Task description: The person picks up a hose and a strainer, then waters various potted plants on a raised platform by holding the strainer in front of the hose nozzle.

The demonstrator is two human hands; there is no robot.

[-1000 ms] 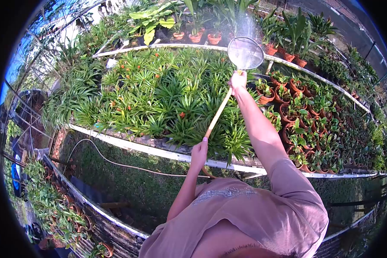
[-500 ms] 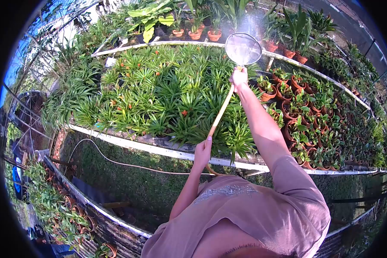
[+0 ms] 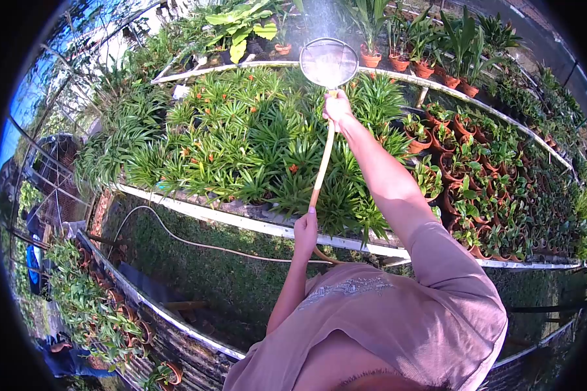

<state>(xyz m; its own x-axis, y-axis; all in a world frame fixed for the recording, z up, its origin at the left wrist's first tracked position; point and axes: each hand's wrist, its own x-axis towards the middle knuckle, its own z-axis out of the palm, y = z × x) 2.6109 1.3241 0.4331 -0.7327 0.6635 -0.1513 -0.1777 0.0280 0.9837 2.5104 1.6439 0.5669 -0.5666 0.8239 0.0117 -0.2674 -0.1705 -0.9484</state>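
Note:
My right hand (image 3: 336,109) is closed around the upper end of a yellowish hose (image 3: 324,159), just below a wide, round shower head (image 3: 329,63). A fine spray of water (image 3: 321,19) leaves the head toward the far side. Lower down, my left hand (image 3: 306,229) grips the same hose near my body, thumb along it. Both arms reach over a bench of dense strap-leaved green plants (image 3: 267,140) with scattered orange flowers. From my left hand the hose bends down past my shirt.
Small leafy plants in terracotta pots (image 3: 463,186) crowd the bench's right side. A pale rail (image 3: 209,212) edges the bench in front. Beyond the back rail stand larger potted plants (image 3: 424,55). Hose line (image 3: 195,244) trails over the grass; another plant bench (image 3: 104,306) lies at left.
The shower head and my right hand have swung left and slightly farther up, and the spray has moved left with them. My left hand keeps its hold on the hose.

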